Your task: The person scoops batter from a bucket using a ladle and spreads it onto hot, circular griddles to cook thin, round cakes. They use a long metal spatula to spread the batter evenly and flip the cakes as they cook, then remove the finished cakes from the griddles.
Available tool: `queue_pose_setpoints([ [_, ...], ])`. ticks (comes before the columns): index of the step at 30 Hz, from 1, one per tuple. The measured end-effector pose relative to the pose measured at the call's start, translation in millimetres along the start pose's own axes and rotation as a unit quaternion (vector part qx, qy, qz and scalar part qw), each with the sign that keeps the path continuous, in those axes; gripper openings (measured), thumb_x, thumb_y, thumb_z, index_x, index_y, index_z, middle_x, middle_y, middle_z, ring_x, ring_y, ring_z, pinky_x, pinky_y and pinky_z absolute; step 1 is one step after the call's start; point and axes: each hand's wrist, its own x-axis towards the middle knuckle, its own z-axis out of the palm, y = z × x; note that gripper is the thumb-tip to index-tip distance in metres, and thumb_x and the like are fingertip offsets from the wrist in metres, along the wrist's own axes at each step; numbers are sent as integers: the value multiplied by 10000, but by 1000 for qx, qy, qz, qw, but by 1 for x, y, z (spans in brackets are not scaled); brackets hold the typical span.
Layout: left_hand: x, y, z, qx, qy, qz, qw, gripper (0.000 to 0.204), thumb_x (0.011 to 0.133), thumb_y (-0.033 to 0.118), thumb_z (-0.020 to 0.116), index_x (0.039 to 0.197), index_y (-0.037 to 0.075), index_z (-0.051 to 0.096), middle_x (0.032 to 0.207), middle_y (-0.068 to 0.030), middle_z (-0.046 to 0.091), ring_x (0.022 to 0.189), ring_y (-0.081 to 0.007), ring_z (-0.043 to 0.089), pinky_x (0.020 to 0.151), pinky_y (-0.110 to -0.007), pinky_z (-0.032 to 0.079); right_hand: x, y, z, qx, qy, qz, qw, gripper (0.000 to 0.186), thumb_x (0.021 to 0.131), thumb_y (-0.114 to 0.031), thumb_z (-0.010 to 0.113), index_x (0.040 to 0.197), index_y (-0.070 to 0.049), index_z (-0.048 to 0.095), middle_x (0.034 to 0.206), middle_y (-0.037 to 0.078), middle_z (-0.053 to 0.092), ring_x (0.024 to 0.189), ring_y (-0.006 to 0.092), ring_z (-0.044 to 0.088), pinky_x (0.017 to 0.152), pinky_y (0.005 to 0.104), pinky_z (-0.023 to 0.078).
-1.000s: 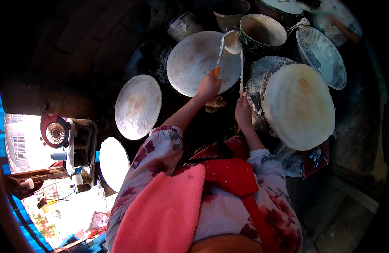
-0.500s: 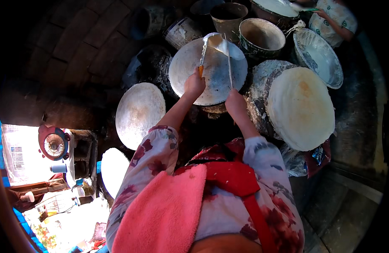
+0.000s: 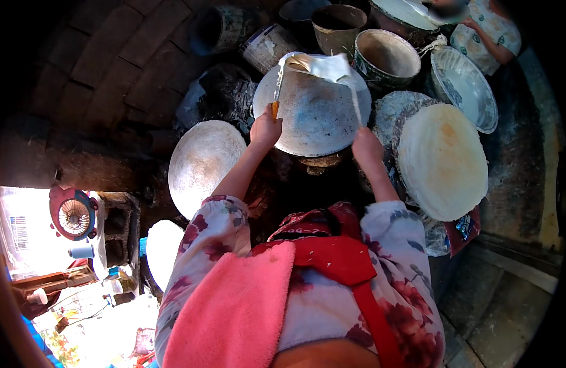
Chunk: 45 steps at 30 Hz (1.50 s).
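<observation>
My left hand (image 3: 266, 131) grips an orange-handled tool (image 3: 274, 107) whose long, batter-coated end reaches up over a round pale griddle (image 3: 313, 116). My right hand (image 3: 367, 146) is closed on a long, whitish stick (image 3: 356, 104). A white, wet-looking mass (image 3: 329, 66), perhaps batter, spans the tops of both implements above the griddle's far part. To my left lies another round griddle (image 3: 203, 159) with a whitish surface. To my right a cream-colored round layer (image 3: 441, 162) covers a third griddle, with a crusted round surface (image 3: 393, 107) partly behind it.
Several pots and buckets (image 3: 338, 24) crowd the back, with a basin of white liquid (image 3: 464, 92) at right. A person (image 3: 485, 37) is at the upper right. At left are a red-and-blue fan (image 3: 74, 214), concrete blocks (image 3: 117, 245) and a bright cluttered opening (image 3: 25, 233). A brick floor surrounds the griddles.
My hands have moved apart, the left one leftward and the right one slightly rightward. The white mass between the implements has spread wider over the middle griddle.
</observation>
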Motion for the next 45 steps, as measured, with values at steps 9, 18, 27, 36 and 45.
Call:
queue_pose_setpoints([
  [9, -20, -16, -15, -62, 20, 11, 998, 560, 807, 254, 632, 1295, 84, 416, 980, -251, 631, 933, -418, 599, 807, -472, 469, 17, -2, 6, -38, 2, -82, 996, 257, 875, -144, 396, 915, 20, 590, 818, 221, 658, 792, 396, 648, 696, 483, 514],
  [18, -40, -37, -16, -101, 21, -44, 994, 566, 812, 251, 638, 1307, 55, 445, 1025, -240, 628, 978, -365, 608, 844, -411, 465, 29, -13, 18, -94, -24, -170, 981, 193, 843, -112, 432, 886, -7, 589, 786, 217, 654, 729, 374, 653, 652, 480, 517],
  [27, -76, -35, -31, -89, 22, -95, 991, 579, 818, 257, 654, 1318, 47, 452, 922, -196, 640, 754, -272, 638, 698, -369, 499, 46, -17, 18, -141, -77, -193, 968, 199, 854, -116, 445, 891, -13, 611, 794, 183, 663, 752, 361, 657, 669, 462, 523],
  [36, -109, -6, -60, -146, -30, -202, 968, 545, 821, 242, 638, 1305, 57, 467, 800, -170, 641, 634, -256, 631, 595, -365, 496, 65, -7, 19, -160, -85, -256, 950, 165, 829, -109, 465, 883, -17, 590, 738, 184, 659, 699, 358, 659, 651, 451, 528],
  [45, -140, -13, -64, -305, -26, -265, 914, 474, 849, 204, 627, 1279, 54, 493, 683, -18, 541, 519, -102, 485, 489, -282, 414, 107, 1, 8, -175, -101, -291, 935, 174, 855, -122, 451, 871, -26, 596, 758, 194, 662, 722, 354, 662, 649, 450, 527],
])
